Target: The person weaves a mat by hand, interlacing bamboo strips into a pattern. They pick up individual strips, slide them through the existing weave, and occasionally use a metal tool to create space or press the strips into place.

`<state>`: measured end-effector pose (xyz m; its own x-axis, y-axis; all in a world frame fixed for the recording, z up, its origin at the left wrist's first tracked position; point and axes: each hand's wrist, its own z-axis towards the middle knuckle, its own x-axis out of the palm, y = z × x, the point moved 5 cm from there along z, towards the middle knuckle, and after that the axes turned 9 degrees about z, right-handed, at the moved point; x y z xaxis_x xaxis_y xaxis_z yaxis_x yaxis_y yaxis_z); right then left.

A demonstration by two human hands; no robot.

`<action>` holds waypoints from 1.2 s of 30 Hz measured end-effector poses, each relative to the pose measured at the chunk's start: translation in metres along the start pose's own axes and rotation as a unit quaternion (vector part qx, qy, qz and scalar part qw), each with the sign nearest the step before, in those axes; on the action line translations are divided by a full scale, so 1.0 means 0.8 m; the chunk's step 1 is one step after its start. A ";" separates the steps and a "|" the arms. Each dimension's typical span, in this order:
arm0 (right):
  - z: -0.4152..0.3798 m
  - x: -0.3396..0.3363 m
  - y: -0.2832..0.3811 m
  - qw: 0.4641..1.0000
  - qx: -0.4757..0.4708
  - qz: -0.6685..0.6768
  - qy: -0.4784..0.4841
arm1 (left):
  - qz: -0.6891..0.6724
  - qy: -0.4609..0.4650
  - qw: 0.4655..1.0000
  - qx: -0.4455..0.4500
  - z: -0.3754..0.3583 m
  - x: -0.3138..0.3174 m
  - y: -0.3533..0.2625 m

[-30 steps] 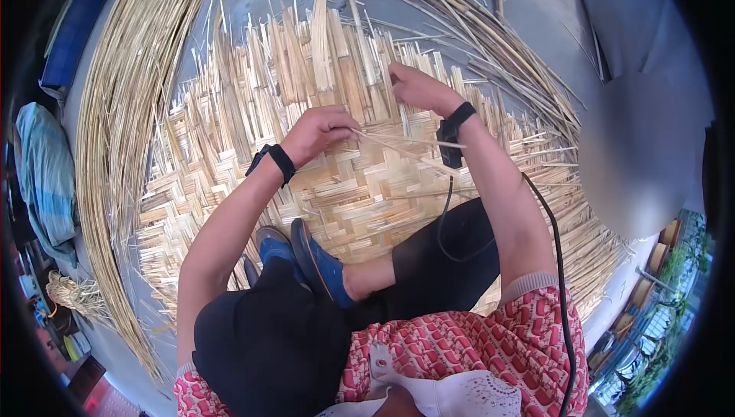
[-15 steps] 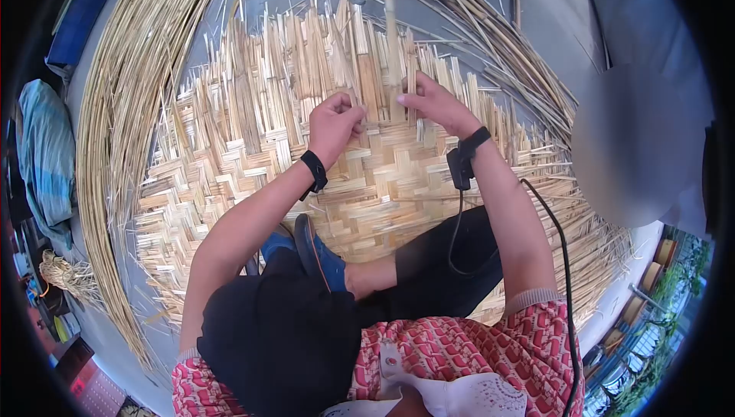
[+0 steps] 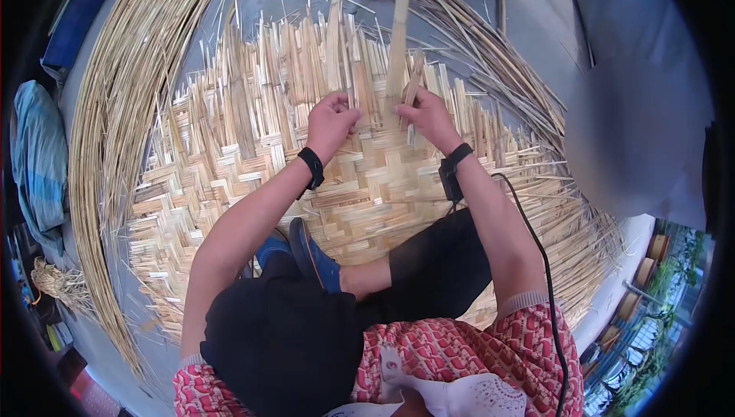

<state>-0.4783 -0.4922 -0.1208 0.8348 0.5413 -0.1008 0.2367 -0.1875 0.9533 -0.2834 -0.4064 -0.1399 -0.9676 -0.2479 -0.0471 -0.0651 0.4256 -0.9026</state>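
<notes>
Head view: right hand (image 3: pixel 430 120) pinches a light, springy-looking strip (image 3: pixel 414 79), best held low; whether curled left hand (image 3: pixel 331 126) grips one, I can't tell.

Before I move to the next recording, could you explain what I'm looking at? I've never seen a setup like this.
There's no machine here: a person works with two bare hands. The camera is worn on their head, looking forward and down. A woven mat of pale strips covers much of the floor, with a bundle of long strips lying to its left. The right hand pinches a short strip; the left hand is at the mat's strips, its grip unclear.
</notes>
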 end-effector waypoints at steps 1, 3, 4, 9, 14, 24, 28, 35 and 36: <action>-0.010 -0.002 -0.011 0.995 0.015 0.090 -0.026 | 0.018 0.007 1.000 -0.007 0.009 0.003 0.011; -0.018 -0.006 -0.010 0.986 0.055 0.156 0.015 | 0.107 0.037 0.994 0.014 0.024 0.017 0.020; -0.025 -0.002 -0.002 0.970 0.090 0.221 0.050 | 0.197 0.071 0.977 0.041 0.025 0.028 0.020; -0.043 -0.023 -0.040 0.954 0.011 0.220 -0.203 | -0.108 0.103 0.987 -0.054 0.012 0.001 0.027; -0.059 -0.017 -0.035 0.961 -0.119 -0.073 -0.237 | 0.580 -0.066 0.765 0.270 -0.070 -0.018 -0.020; -0.102 -0.056 0.061 0.995 -0.024 -0.007 -0.099 | 0.345 0.219 0.825 0.391 0.011 0.121 -0.048; -0.079 -0.119 0.087 0.997 -0.058 -0.046 0.036 | 0.399 0.235 0.807 0.366 0.006 0.132 -0.041; 0.031 -0.147 0.026 0.995 0.048 -0.065 0.061 | 0.321 0.220 0.848 0.359 -0.023 0.125 -0.074; 0.032 -0.137 0.025 0.987 0.104 0.078 0.096 | 0.311 0.218 0.859 0.344 -0.019 0.125 -0.071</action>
<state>-0.5520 -0.5761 -0.0984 0.7637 0.6348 0.1173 0.2269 -0.4342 0.8718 -0.3804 -0.4425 -0.0869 -0.7716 0.2541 -0.5831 0.5125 -0.2947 -0.8066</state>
